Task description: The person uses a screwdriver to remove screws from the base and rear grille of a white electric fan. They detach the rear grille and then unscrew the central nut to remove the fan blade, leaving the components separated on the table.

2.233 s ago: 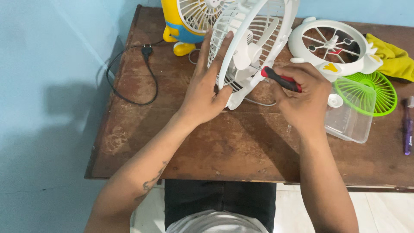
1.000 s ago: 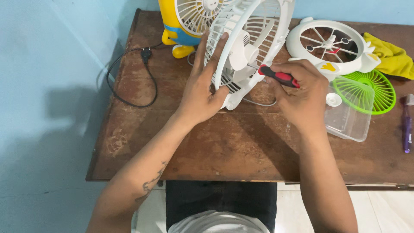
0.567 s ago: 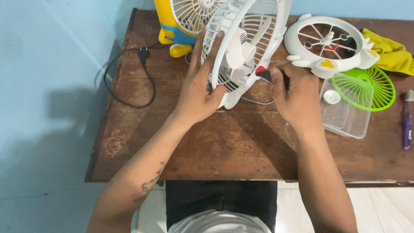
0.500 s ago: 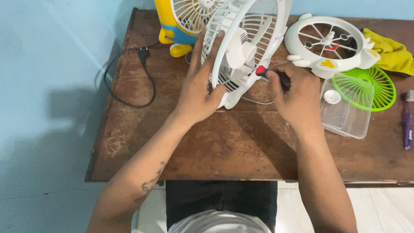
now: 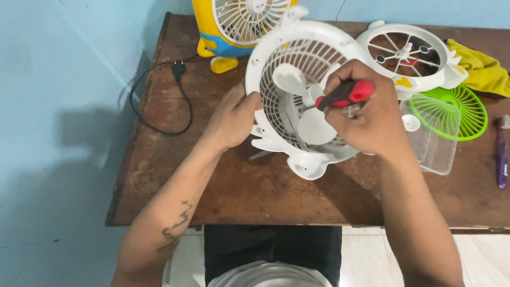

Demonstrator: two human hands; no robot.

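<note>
Now the right hand [image 5: 372, 119] is closed around a red-and-black-handled screwdriver [image 5: 344, 94], its thin shaft angled down and leftward into the hub between the white blades [image 5: 313, 125] of the white fan housing [image 5: 297, 95]; a moment ago the same tool lay flat across the fingers off to the right of the fan, so the tip has been brought in to the centre of the blades. The left hand [image 5: 234, 119] grips the housing's left rim, thumb over the edge, and the housing, which had been tipped up steeply on edge, now leans back with its open face turned toward the camera, its lower feet resting on the worn brown wooden table [image 5: 223, 196]. By my judgement that turn and the tool's arrival mean work on the blade hub is beginning rather than ending, since the blades are still seated. Behind the housing stands a yellow and blue fan [image 5: 234, 26], with a black cord and plug [image 5: 178, 69] trailing to the left. To the right lie a second white fan frame [image 5: 409, 53], a green grille [image 5: 451, 111], a clear plastic container [image 5: 433, 146], a yellow cloth [image 5: 481, 66] and a purple toothbrush [image 5: 502, 154].
</note>
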